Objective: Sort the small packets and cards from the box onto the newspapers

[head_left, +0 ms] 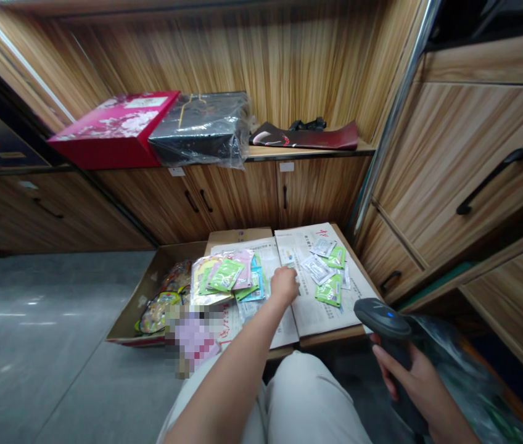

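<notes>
My right hand (398,370) is wrapped round the grip of a dark handheld barcode scanner (384,319), whose head points left toward the papers. Over the newspapers (289,317), near where the two sheets meet, my left hand (284,283) is closed; whatever it holds is hidden by the fingers. To its left lies a pile of flat packets, with a green packet (225,275), a pink packet (244,271) and a blue one (256,283). To its right are several silver packets (317,269) and green packets (329,290), loosely spread.
An open cardboard box (125,317) with wrapped goods stands left of the papers. Wooden cabinets (238,191) rise behind; their shelf carries a pink box (113,126) and a plastic-wrapped black box (203,126). Clear plastic wrapping (469,364) lies at lower right.
</notes>
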The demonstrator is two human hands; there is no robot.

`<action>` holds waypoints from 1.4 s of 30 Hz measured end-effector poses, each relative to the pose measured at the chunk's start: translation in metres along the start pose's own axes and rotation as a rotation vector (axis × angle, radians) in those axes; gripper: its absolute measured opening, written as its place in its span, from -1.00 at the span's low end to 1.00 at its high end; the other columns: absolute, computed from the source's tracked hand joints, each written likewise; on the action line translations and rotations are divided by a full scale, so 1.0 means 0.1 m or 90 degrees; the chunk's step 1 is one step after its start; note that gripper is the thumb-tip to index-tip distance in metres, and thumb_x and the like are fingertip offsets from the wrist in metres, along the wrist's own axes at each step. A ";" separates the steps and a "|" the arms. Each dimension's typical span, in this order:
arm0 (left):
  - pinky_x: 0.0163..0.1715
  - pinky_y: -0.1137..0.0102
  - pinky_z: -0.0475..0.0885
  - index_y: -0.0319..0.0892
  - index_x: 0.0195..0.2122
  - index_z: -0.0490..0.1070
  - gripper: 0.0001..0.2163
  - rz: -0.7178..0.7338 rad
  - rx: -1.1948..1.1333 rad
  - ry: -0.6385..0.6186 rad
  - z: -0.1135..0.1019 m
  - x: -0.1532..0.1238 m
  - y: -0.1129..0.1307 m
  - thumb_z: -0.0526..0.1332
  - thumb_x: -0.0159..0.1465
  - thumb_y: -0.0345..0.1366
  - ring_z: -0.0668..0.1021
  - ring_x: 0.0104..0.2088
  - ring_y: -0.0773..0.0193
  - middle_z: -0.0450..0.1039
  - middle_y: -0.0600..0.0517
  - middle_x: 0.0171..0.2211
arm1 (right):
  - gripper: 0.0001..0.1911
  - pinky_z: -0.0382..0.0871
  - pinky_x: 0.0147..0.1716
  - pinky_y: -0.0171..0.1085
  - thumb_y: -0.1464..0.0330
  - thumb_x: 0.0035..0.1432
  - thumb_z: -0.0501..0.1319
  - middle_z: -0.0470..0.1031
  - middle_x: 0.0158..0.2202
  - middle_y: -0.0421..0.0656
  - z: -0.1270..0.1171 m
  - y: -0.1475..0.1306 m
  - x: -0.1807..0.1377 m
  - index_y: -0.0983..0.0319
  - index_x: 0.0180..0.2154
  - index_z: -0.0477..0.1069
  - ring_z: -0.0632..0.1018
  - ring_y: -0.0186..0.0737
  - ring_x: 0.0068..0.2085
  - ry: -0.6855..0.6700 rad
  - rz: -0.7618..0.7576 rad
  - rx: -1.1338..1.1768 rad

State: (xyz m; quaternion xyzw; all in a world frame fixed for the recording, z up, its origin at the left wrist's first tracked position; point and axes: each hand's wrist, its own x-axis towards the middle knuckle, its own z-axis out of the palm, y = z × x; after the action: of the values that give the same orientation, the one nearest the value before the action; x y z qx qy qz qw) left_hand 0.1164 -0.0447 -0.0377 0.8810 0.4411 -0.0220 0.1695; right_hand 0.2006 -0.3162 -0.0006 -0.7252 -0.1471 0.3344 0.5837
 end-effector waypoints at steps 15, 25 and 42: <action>0.03 0.18 0.29 -0.19 0.07 0.22 -0.28 -0.151 -0.063 -0.003 0.44 0.72 0.64 0.45 -0.05 -0.03 0.29 0.18 -0.14 0.14 -0.31 0.19 | -0.43 0.20 -0.78 -0.36 -0.05 -0.13 0.36 0.31 -0.72 -0.37 -0.25 0.12 0.19 0.26 -0.22 0.43 0.30 -0.37 -0.77 0.046 0.051 -0.004; -0.12 0.35 0.37 -0.18 -0.06 0.20 -0.37 -0.203 -0.261 0.041 0.41 0.64 0.51 0.50 -0.11 -0.36 0.52 -0.05 0.07 0.46 -0.15 -0.09 | -0.42 0.18 -0.78 -0.39 -0.04 -0.12 0.37 0.30 -0.73 -0.38 -0.21 0.13 0.16 0.26 -0.21 0.42 0.29 -0.39 -0.76 0.031 0.044 0.018; -0.37 0.30 0.58 -0.26 -0.42 0.34 -0.68 -0.283 -0.966 0.018 -0.09 -0.31 0.02 0.43 -0.14 -0.57 0.57 -0.50 0.30 0.49 0.02 -0.48 | -0.52 0.14 -0.79 -0.44 0.00 -0.04 0.34 0.29 -0.72 -0.39 0.06 -0.04 -0.05 0.26 -0.27 0.39 0.27 -0.45 -0.77 -0.056 -0.027 0.066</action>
State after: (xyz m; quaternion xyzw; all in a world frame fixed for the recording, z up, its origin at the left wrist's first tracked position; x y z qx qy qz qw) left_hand 0.0979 -0.0669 -0.0228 0.4158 0.5036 0.2628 0.7103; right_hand 0.1933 -0.3141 0.0039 -0.6752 -0.1707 0.3607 0.6204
